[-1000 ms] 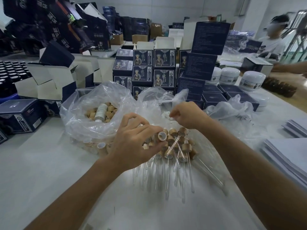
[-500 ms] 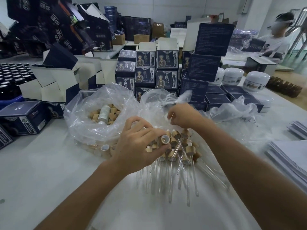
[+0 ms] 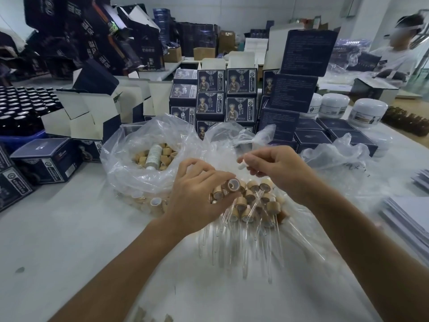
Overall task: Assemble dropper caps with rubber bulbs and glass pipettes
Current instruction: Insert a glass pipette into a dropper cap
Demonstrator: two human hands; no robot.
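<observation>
Holding a cap (image 3: 232, 185) in curled fingers, the left hand (image 3: 199, 196) waits; the right hand (image 3: 276, 168) pinches what seems a bulb (image 3: 241, 165). Many droppers (image 3: 253, 205) lie finished; loose caps fill the bag (image 3: 148, 163).

On the worktop (image 3: 58, 240), a plastic bag (image 3: 148, 163) of loose caps (image 3: 162, 154) sits left of centre. Just to its right, before the person, lies a heap of assembled droppers (image 3: 253, 205), pipettes pointing toward the near edge. Stacked boxes (image 3: 222, 94) stand behind both. Jars (image 3: 366, 111) sit far right; bottles (image 3: 21, 105) crowd the far left.
</observation>
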